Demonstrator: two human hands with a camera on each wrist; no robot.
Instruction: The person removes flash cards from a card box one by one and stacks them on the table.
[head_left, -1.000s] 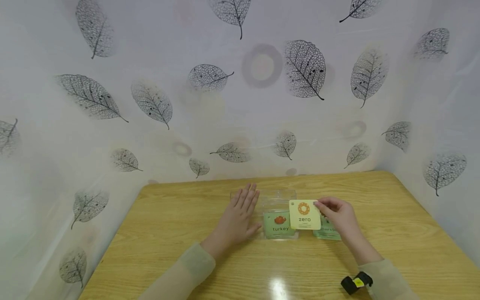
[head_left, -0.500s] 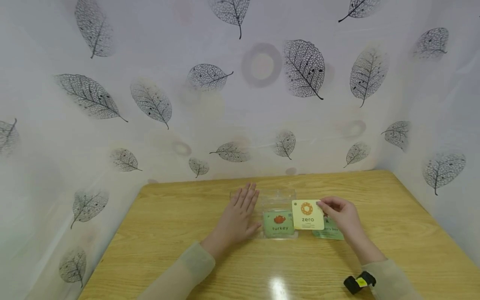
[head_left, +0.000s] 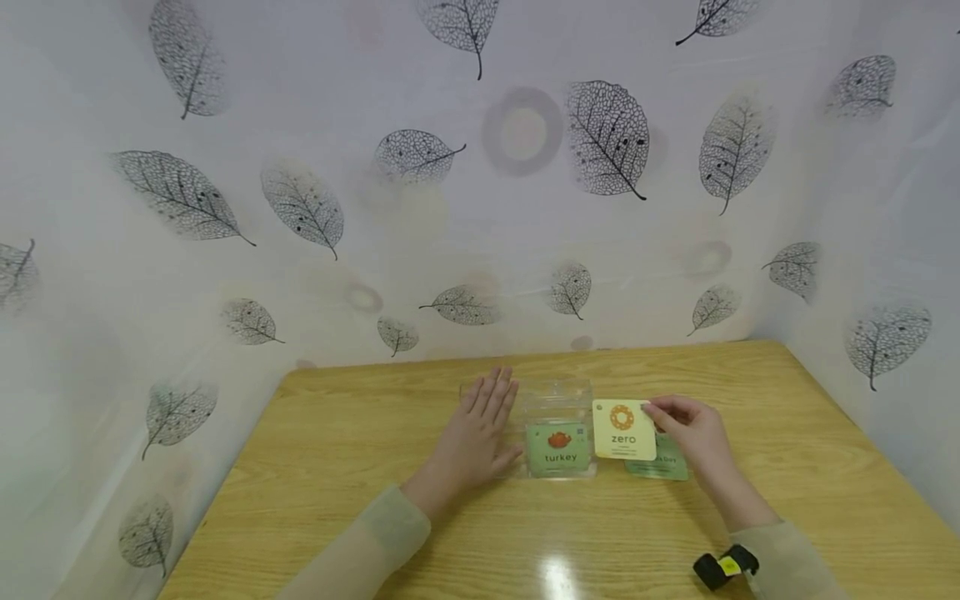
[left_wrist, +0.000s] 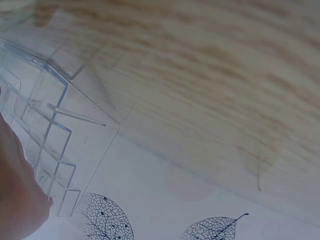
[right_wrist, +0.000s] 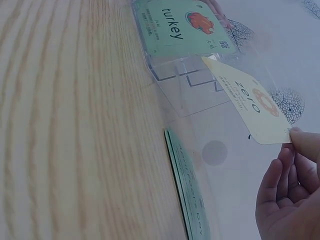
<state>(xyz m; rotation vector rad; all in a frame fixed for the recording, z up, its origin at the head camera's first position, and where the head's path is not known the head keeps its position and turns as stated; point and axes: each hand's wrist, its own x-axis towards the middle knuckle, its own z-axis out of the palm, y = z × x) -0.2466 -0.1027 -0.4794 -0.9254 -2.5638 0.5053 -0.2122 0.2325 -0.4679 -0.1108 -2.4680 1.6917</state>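
Observation:
My right hand (head_left: 693, 429) pinches a yellow "zero" card (head_left: 624, 429) by its upper right corner, thumb on the front. The card is held up just right of a clear plastic stepped stand (right_wrist: 187, 95). A green "turkey" card (head_left: 558, 447) stands in the front of that stand. Below and behind the right hand, a green card (head_left: 660, 462), partly covered, lies on the table; the right wrist view shows it as a thin stack (right_wrist: 185, 185). My left hand (head_left: 476, 433) rests with straight fingers against the stand's left side.
The wood-grain table (head_left: 337, 467) meets a pale curtain (head_left: 480, 208) with leaf prints at its back and sides. A black strap with a yellow label (head_left: 726, 567) sits by the right sleeve.
My right hand has moved a little to the right with the yellow card, which overlapped the turkey card before and now stands apart from it. The left hand stays put.

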